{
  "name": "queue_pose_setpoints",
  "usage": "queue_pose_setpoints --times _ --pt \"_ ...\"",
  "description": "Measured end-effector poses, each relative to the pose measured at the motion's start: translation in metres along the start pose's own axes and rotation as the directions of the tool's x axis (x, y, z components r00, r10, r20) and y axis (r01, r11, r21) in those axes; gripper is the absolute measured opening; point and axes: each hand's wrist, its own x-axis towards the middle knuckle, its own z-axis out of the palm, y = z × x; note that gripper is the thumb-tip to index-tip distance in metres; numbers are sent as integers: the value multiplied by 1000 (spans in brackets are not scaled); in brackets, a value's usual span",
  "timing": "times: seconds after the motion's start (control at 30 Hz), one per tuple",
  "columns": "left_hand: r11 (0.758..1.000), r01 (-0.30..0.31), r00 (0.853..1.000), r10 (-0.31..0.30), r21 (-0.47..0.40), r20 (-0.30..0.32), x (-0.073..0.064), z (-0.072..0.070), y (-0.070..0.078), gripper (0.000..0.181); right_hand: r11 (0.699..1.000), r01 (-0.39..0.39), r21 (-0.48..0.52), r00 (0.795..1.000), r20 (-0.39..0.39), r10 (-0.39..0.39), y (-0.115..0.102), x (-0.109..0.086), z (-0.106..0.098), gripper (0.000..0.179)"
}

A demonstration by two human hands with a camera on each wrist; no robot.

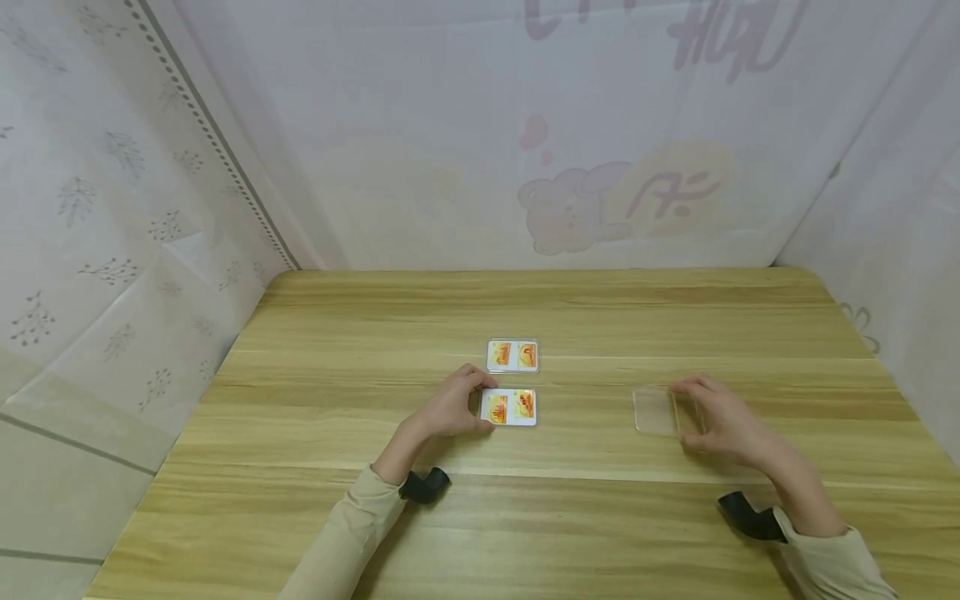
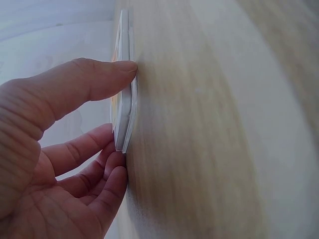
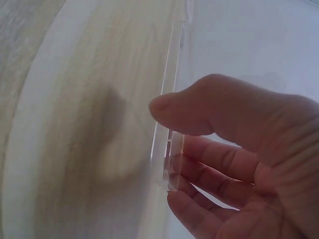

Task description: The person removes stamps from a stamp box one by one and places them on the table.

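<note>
My left hand (image 1: 452,406) holds a flat case with two orange and yellow stamp-like pictures on a white card (image 1: 507,419), thumb on the near edge and fingers on the far one. In the left wrist view the case's clear edges (image 2: 130,112) show between thumb and fingers, low over the table. Farther back lies a second, similar picture case (image 1: 513,367). Off to the right, my right hand (image 1: 723,422) pinches a clear plastic cover (image 1: 655,412) by opposite edges. The right wrist view shows that cover edge-on (image 3: 171,79), a little above the wood.
Everything is on a wood-grain table (image 1: 300,375). Printed cloth curtains (image 1: 420,167) hang behind it and on both sides. A black band piece (image 1: 426,486) sits at the left wrist, another (image 1: 752,518) at the right.
</note>
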Motion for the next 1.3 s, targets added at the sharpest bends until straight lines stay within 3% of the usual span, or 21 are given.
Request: queue_pose_setpoints --times 0.23,0.9,1.03,1.3 --pt "1000 1 1000 -1 2 -2 0 -1 0 51 995 -90 43 992 91 86 0 1 0 60" --pt "1000 -9 1000 9 -2 -6 1 1 -4 51 987 -148 68 977 167 134 1 5 -1 60" --pt "1000 -1 1000 1 -5 -4 1 1 -2 51 990 -128 64 983 144 118 1 6 0 61" --pt "1000 -5 1000 5 -5 1 1 1 -3 51 999 -20 42 1000 20 19 -5 12 3 56"
